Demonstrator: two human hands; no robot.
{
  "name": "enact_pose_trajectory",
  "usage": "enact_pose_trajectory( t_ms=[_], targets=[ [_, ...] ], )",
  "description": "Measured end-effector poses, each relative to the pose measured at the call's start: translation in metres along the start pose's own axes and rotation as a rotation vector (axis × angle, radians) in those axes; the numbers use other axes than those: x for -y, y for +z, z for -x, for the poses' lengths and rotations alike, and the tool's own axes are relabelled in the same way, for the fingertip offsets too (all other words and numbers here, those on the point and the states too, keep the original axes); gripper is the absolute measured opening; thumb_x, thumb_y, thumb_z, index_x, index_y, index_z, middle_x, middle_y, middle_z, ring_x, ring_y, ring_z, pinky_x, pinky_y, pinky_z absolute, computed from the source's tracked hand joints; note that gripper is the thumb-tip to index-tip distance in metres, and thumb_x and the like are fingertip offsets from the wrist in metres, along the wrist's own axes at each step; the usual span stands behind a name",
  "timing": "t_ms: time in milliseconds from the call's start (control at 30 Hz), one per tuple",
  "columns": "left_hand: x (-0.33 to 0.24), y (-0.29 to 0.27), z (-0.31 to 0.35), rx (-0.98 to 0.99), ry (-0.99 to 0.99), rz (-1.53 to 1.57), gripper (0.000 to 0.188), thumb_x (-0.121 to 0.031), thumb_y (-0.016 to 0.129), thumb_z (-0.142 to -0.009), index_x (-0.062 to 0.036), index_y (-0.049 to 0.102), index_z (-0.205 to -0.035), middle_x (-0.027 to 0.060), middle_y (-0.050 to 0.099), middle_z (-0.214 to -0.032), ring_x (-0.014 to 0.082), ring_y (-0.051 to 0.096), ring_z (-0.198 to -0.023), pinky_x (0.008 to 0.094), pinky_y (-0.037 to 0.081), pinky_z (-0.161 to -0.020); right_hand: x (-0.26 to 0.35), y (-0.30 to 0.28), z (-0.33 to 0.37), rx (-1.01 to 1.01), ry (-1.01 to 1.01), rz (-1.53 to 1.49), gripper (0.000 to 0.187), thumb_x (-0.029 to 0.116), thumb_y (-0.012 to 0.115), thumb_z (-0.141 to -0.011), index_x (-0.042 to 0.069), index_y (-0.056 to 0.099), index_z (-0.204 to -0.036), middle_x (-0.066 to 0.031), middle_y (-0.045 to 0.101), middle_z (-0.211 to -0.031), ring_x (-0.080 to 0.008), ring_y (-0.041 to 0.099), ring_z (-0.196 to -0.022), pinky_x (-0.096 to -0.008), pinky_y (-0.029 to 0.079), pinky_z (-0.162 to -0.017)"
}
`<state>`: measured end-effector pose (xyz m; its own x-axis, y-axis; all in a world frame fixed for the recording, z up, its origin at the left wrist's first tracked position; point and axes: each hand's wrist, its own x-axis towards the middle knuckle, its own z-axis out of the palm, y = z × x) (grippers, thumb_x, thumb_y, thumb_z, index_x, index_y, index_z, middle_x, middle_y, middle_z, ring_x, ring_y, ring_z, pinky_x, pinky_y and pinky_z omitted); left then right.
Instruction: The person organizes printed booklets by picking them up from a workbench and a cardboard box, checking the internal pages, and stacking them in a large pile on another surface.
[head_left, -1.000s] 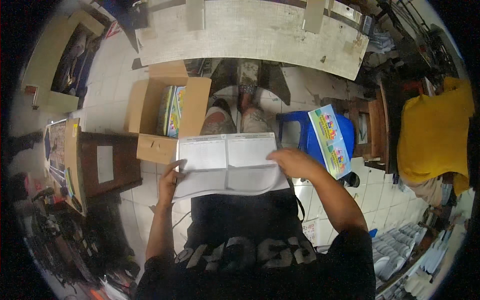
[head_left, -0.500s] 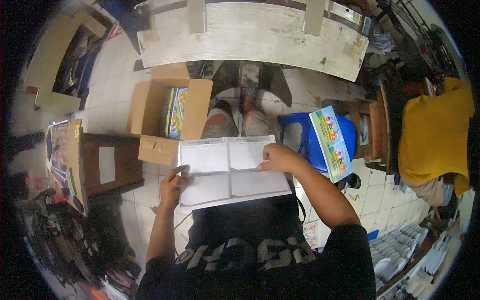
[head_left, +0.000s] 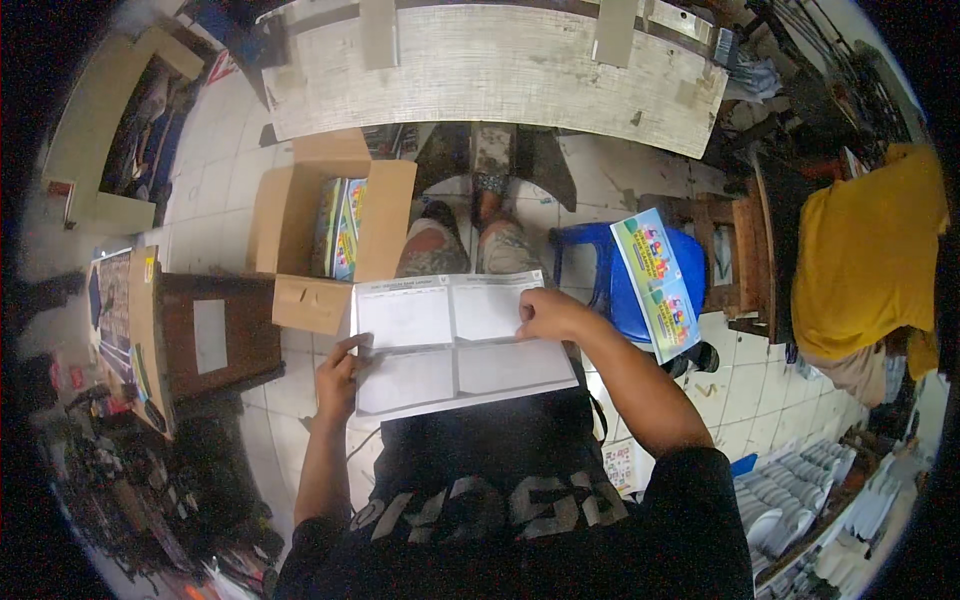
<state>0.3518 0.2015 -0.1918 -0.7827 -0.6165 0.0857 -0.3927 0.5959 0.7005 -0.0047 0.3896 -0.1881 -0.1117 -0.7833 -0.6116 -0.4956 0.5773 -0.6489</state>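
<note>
A stack of printed white sheets, marked off into four framed panels, lies across my lap. My left hand grips its left edge, thumb on the top and the other fingers near the rim. Over the upper right panel, my right hand is closed in a pinch at the paper; its fingertips are partly hidden. To the right, colourful printed covers in green, yellow and blue rest on a blue plastic stool. An open cardboard box stands at the far left of the sheets, holding similar colourful covers.
A long pale bench top spans the far side. At the left is a brown wooden cabinet. A yellow cloth hangs over something at the right. Rows of stacked white paper bundles sit at the lower right.
The whole view has shifted slightly to the left. Both hands keep nearly the same places on the sheets.
</note>
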Motion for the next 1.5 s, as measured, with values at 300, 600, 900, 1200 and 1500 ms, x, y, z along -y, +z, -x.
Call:
enact_pose_trajectory(
  t_ms=[300, 600, 900, 1200, 1500],
  targets=[
    [-0.005, -0.001, 0.001, 0.011, -0.008, 0.010, 0.007, 0.000, 0.066, -0.077, -0.0036, 0.063, -0.083, 0.0116, 0.066, -0.116, 0.0244, 0.067, -0.095, 0.0301, 0.054, -0.078, -0.020, -0.003, -0.001, 0.007, -0.048, -0.012, 0.040, 0.027, 0.082, -0.068, 0.002, 0.062, -0.091, -0.0135, 0.066, -0.087, -0.0277, 0.063, -0.082, -0.0378, 0.049, -0.073],
    [-0.007, 0.000, 0.005, -0.031, -0.308, 0.331, 0.006, -0.002, 0.058, -0.081, 0.0006, 0.061, -0.077, 0.0129, 0.065, -0.117, 0.0201, 0.066, -0.087, 0.0294, 0.054, -0.076, -0.001, -0.014, -0.007, 0.119, -0.003, 0.044, 0.036, 0.028, 0.079, -0.072, 0.003, 0.065, -0.094, -0.0120, 0.068, -0.090, -0.0243, 0.064, -0.085, -0.0364, 0.050, -0.074],
    [-0.014, 0.001, 0.002, -0.089, -0.551, 0.602, 0.013, 0.007, 0.067, -0.074, -0.0029, 0.060, -0.080, 0.0114, 0.067, -0.116, 0.0223, 0.067, -0.093, 0.0285, 0.055, -0.078, -0.003, -0.013, -0.004, 0.103, -0.073, 0.034, 0.033, 0.023, 0.079, -0.071, 0.003, 0.065, -0.093, -0.0137, 0.067, -0.092, -0.0258, 0.065, -0.086, -0.0370, 0.051, -0.075],
    [-0.004, -0.002, 0.007, -0.015, -0.246, 0.155, 0.013, 0.005, 0.069, -0.075, -0.0042, 0.062, -0.080, 0.0120, 0.066, -0.116, 0.0249, 0.066, -0.098, 0.0302, 0.055, -0.079, -0.004, -0.014, 0.020, 0.014, -0.395, 0.101, 0.020, 0.015, 0.067, -0.081, 0.006, 0.069, -0.099, -0.0136, 0.067, -0.098, -0.0291, 0.065, -0.091, -0.0395, 0.051, -0.081],
    [-0.014, -0.003, 0.003, -0.005, -0.349, 0.297, 0.011, 0.007, 0.064, -0.075, -0.0023, 0.063, -0.081, 0.0129, 0.066, -0.115, 0.0273, 0.066, -0.099, 0.0308, 0.055, -0.080, 0.013, -0.015, 0.053, -0.068, -0.355, 0.281, 0.032, 0.032, 0.054, -0.094, 0.005, 0.068, -0.103, -0.0135, 0.065, -0.105, -0.0323, 0.059, -0.102, -0.0402, 0.047, -0.089]
  ],
)
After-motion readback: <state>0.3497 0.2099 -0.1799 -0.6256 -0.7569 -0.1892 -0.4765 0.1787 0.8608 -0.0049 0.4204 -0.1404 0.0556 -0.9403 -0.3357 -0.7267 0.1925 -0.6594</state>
